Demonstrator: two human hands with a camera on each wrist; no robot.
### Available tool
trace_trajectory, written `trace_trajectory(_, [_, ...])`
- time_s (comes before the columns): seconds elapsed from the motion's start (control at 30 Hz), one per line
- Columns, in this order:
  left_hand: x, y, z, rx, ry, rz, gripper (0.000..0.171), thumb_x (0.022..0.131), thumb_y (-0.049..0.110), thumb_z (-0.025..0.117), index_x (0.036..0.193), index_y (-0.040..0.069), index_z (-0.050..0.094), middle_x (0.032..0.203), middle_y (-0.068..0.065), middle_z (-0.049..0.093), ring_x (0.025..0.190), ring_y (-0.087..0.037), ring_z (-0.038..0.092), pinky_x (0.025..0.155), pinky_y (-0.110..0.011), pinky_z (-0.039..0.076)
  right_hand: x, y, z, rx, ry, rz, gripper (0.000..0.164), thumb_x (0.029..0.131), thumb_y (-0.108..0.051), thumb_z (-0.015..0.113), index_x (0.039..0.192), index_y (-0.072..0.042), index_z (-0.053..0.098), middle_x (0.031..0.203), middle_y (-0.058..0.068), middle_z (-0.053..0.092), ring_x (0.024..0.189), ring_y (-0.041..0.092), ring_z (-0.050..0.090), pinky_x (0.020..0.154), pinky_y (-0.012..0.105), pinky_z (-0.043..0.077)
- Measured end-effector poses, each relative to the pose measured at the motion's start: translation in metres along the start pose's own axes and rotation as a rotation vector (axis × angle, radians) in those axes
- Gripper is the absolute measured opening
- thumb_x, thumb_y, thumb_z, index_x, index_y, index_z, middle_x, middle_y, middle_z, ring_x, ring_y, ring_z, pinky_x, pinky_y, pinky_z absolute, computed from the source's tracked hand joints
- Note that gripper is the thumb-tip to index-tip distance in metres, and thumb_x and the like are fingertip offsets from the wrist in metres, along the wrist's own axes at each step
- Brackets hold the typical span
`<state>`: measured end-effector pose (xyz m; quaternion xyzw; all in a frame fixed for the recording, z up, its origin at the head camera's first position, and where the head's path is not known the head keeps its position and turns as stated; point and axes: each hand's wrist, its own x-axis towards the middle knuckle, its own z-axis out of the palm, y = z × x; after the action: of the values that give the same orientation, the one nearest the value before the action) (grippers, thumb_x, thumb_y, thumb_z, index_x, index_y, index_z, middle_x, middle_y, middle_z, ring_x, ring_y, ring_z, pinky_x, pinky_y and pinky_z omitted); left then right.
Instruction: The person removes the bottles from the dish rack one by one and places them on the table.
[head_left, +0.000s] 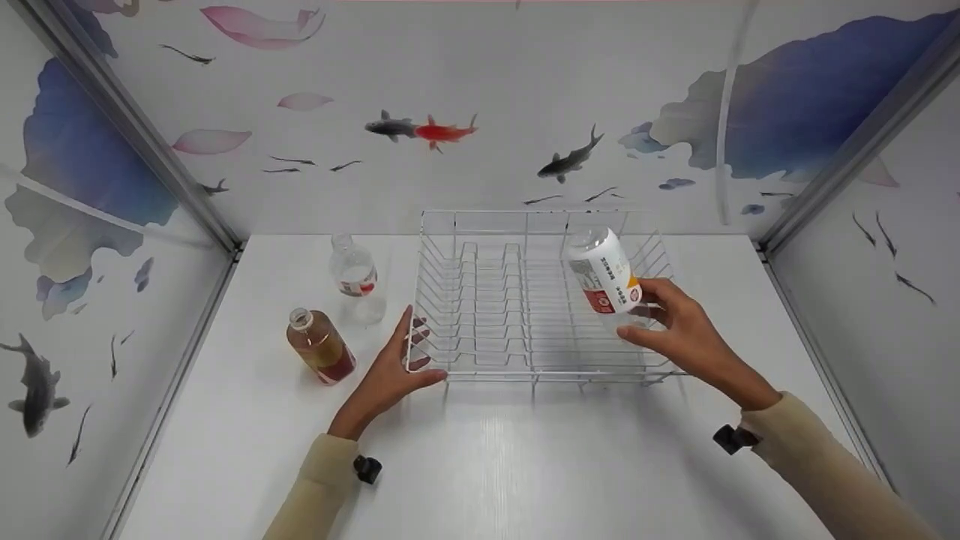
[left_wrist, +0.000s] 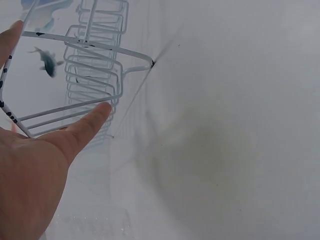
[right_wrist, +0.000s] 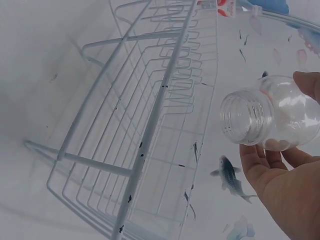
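Note:
My right hand [head_left: 679, 322] holds a clear plastic bottle [right_wrist: 290, 112] with a white, red and orange label, tilted above the right part of a white wire dish rack [head_left: 525, 373]. Thumb and fingers curl round the bottle; its uncapped, threaded mouth faces the camera in the right wrist view. My left hand [head_left: 386, 375] grips the rack's front left corner. The thumb [left_wrist: 85, 127] lies along the wires there, and the other fingers reach round the left side, partly hidden behind it.
To the left of the rack stand a clear empty bottle [head_left: 360, 289] with a red and white label and, nearer, an uncapped amber bottle [head_left: 322, 349]. White walls with painted fish and leaves enclose the white table [head_left: 487, 465] at the back and sides.

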<state>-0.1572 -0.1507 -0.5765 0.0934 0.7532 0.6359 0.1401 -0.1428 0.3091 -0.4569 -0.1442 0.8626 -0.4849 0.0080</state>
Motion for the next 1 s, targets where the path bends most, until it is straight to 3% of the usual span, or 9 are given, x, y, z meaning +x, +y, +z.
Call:
trace_trajectory(0.2, [-0.0014, 0.0032, -0.0003, 0.029, 0.008, -0.013, 0.136, 0.085, 0.036, 0.099, 0.179, 0.021, 0.002, 0.18, -0.015, 0.029, 0.16, -0.033, 0.042, 0.119, -0.04, 0.051, -0.0021, 0.0008, -0.0007, 0.014, -0.001, -0.015, 0.072, 0.095, -0.006, 0.088, 0.157, -0.004, 0.051, 0.147, 0.009, 0.058, 0.133, 0.014, 0.06, 0.111, 0.022, 0.053])
trace_trajectory(0.5, [-0.0045, 0.0039, 0.0017, 0.03, 0.026, -0.01, 0.135, 0.084, 0.036, 0.099, 0.179, 0.02, 0.004, 0.18, -0.009, 0.032, 0.158, -0.033, 0.045, 0.117, -0.038, 0.052, -0.0056, -0.0013, 0.0012, 0.007, -0.003, -0.022, 0.071, 0.094, -0.006, 0.088, 0.156, -0.006, 0.053, 0.145, 0.008, 0.059, 0.133, 0.02, 0.061, 0.109, 0.016, 0.052])
trace_trajectory(0.73, [-0.0051, 0.0047, 0.0016, 0.023, 0.047, -0.019, 0.129, 0.087, 0.023, 0.098, 0.179, 0.02, 0.007, 0.18, -0.007, 0.031, 0.159, -0.03, 0.044, 0.116, -0.036, 0.053, -0.0084, -0.0021, 0.0023, -0.008, -0.014, -0.026, 0.072, 0.094, -0.007, 0.089, 0.156, -0.007, 0.053, 0.145, 0.007, 0.059, 0.134, 0.023, 0.06, 0.11, 0.017, 0.052])
trace_trajectory(1.0, [-0.0076, 0.0053, -0.0003, 0.067, 0.062, 0.013, 0.123, 0.09, 0.037, 0.094, 0.179, 0.015, 0.011, 0.181, -0.011, 0.026, 0.163, -0.036, 0.037, 0.119, -0.043, 0.05, -0.01, 0.0006, 0.004, 0.004, -0.014, -0.055, 0.072, 0.091, 0.0, 0.089, 0.154, -0.005, 0.056, 0.144, 0.007, 0.06, 0.132, 0.013, 0.061, 0.109, 0.019, 0.054])
